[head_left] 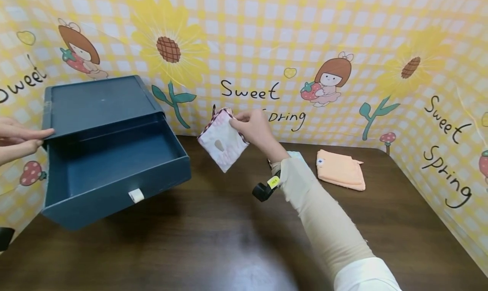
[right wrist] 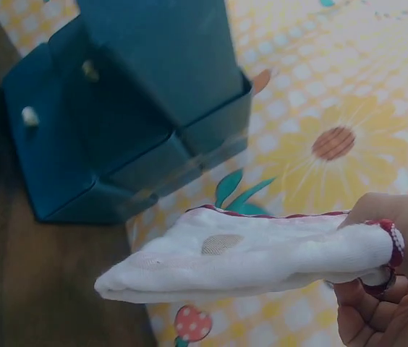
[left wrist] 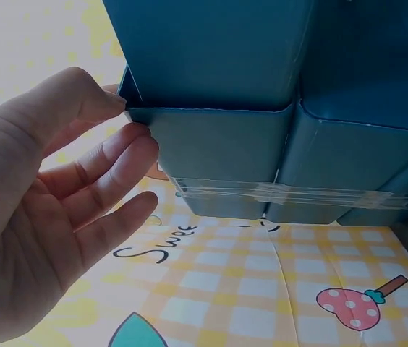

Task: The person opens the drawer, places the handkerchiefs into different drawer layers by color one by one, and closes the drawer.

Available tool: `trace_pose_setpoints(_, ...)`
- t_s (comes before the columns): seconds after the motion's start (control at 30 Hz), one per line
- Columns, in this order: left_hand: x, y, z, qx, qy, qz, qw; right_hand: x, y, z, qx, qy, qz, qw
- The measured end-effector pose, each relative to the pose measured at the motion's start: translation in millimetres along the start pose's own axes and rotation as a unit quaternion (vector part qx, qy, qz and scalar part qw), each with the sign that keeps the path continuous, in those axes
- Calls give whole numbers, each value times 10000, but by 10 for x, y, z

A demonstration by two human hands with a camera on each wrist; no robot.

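A dark blue drawer box (head_left: 103,102) stands at the left, its upper drawer (head_left: 164,170) pulled out and bare inside. My left hand (head_left: 17,139) pinches the edge at the box's left front corner. In the left wrist view, thumb and forefinger of the left hand (left wrist: 66,159) meet at that corner while the other fingers spread loosely. To the right of the drawer, my right hand (head_left: 253,128) holds a small folded white towel (head_left: 225,142) with dark red edging by its top corner. The towel (right wrist: 247,260) hangs above the table, showing a greyish oval print.
A folded peach towel (head_left: 339,170) lies at the right back of the brown table (head_left: 228,227). Part of a light blue cloth (head_left: 296,155) shows behind my right forearm. A yellow checked curtain (head_left: 244,37) encloses the back and sides. A white pull tab (head_left: 136,195) sticks out of the drawer front.
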State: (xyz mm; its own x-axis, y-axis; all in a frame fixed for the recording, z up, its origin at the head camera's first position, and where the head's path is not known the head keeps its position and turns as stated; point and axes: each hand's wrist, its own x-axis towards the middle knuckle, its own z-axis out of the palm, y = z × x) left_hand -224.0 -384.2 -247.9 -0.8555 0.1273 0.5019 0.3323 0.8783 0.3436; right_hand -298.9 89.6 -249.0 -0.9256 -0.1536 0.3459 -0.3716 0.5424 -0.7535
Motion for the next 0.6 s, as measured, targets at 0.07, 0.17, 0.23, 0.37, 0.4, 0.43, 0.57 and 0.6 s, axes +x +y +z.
trace_pose_setpoints(0.07,4,6,-19,60,-10,-26,10000,-1,-73,-34,55,15,-19,10000)
trace_pose_setpoints(0.17,3,41,-44,94,16,-96,9999,-1,-171,-94,357,-81,-62,9993)
trace_pose_setpoints(0.23,1,58,-47,96,29,-106,9999,-2,-230,-135,542,-143,-172,9983)
trace_pose_setpoints(0.37,-29,57,-15,-150,152,-11,9998,-3,-347,-211,588,-144,-391,9974)
trace_pose_setpoints(0.4,-41,48,-4,-246,182,-3,9995,-6,-379,-230,579,-126,-395,9975)
trace_pose_setpoints(0.43,-53,45,6,-367,225,36,9991,-6,-406,-247,569,-109,-385,9976)
trace_pose_setpoints(0.57,-74,72,23,-589,256,6,9979,-4,-514,-313,585,-55,-251,9980)
trace_pose_setpoints(0.6,-75,94,23,-646,261,24,9976,-5,-539,-326,610,-63,-257,9978)
